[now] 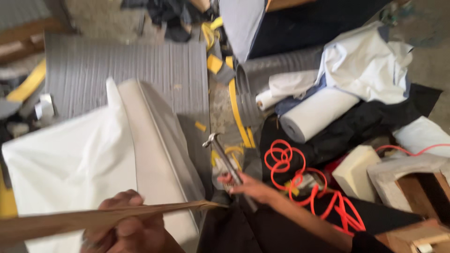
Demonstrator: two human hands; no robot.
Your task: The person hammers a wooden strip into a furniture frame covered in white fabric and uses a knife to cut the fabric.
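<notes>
The left hand (pixel 124 225) is gripping a thin wooden strip (pixel 93 218), fingers curled and clamped round it near the bottom edge of the view. The strip is running out past the fingers to the right and tapering to a point, which is ending just short of the right hand (pixel 248 186). Above the left fingers a white sheet (pixel 65 159) is lying over a pale padded panel (pixel 159 154), whose long edge is slanting down toward the thumb.

The right hand is closing its fingers round the handle of a hammer (pixel 225 157). The hammer's metal head is sticking up and to the left of those fingers (it is blurred, so the finer shape is hard to tell). Just right of the knuckles an orange coiled hose (pixel 300 180) is looping across black cloth (pixel 356 126). Further right of the fingers, a foam block (pixel 358 171) is sitting beside a wooden frame (pixel 412 182). Up beyond the hammer head, a white roll (pixel 318 112) is lying on the black cloth, and a grey ribbed mat (pixel 126 70) is spreading well above the left hand.
</notes>
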